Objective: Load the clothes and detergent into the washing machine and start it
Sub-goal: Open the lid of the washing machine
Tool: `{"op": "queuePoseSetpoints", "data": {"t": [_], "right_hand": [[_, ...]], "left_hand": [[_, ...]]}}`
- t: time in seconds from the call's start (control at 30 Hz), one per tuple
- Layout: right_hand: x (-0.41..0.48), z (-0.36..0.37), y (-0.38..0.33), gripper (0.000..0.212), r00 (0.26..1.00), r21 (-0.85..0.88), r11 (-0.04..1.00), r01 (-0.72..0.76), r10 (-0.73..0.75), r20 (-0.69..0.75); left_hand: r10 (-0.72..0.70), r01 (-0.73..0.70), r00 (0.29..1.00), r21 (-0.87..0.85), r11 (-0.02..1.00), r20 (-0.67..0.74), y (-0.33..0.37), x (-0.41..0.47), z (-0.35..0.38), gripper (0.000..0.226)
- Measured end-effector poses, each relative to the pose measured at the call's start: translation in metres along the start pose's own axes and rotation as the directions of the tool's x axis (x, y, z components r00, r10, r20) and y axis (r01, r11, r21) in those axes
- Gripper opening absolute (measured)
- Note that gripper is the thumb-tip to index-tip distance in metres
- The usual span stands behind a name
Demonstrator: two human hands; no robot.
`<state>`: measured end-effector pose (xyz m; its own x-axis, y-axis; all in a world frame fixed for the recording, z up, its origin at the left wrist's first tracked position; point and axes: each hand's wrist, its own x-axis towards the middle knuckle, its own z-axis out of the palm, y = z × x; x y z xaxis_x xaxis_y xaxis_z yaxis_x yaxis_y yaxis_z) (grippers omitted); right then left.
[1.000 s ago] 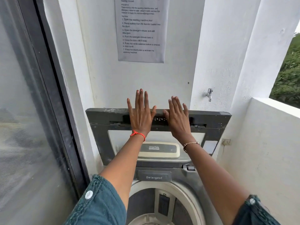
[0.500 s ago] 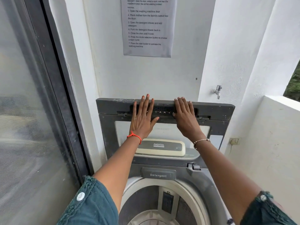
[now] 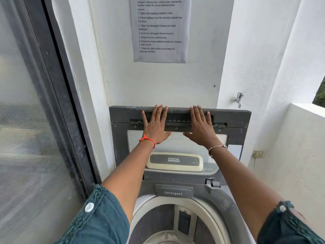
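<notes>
A top-loading washing machine stands below me with its grey lid (image 3: pixel 232 118) raised upright against the wall. My left hand (image 3: pixel 154 125) and my right hand (image 3: pixel 201 126) lie flat on the lid's upper part, fingers straight and reaching its top edge. Below the lid sit a cream panel marked DIGITAL (image 3: pixel 174 162) and the grey Detergent drawer (image 3: pixel 173 191), which is pushed in. The round drum opening (image 3: pixel 175 224) shows at the bottom; I see no clothes in the visible part. No detergent container is in view.
A printed instruction sheet (image 3: pixel 161 29) hangs on the white wall above the lid. A dark-framed sliding glass door (image 3: pixel 44 120) stands close on the left. A metal tap (image 3: pixel 238 99) and a low white wall (image 3: pixel 299 147) with a socket (image 3: pixel 258 154) are on the right.
Both hands have slid lower on the upright lid, from fingers reaching past its top edge to fingertips at that edge. The view has moved closer and tilted down.
</notes>
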<state>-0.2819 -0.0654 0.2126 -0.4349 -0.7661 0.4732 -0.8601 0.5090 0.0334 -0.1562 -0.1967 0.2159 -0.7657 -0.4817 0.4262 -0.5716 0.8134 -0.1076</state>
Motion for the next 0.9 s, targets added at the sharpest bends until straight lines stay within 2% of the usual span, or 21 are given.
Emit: {"op": "queuePoseSetpoints", "data": {"t": [0.37, 0.7, 0.9], "right_hand": [[0.001, 0.001, -0.002, 0.106, 0.999, 0.011, 1.000, -0.024, 0.024, 0.035], [-0.005, -0.010, -0.003, 0.109, 0.997, 0.071, 0.997, -0.007, 0.002, 0.078], [-0.018, -0.023, 0.000, 0.105, 0.988, 0.065, 0.998, 0.002, -0.012, 0.152]], "left_hand": [[-0.014, 0.014, 0.999, -0.008, 1.000, 0.037, 0.003, 0.003, 0.004, 0.110], [0.016, -0.014, 0.997, -0.028, 1.000, 0.071, 0.000, -0.007, -0.004, 0.107], [-0.044, 0.045, 0.999, -0.082, 0.996, 0.014, -0.002, -0.037, -0.002, 0.103]]}}
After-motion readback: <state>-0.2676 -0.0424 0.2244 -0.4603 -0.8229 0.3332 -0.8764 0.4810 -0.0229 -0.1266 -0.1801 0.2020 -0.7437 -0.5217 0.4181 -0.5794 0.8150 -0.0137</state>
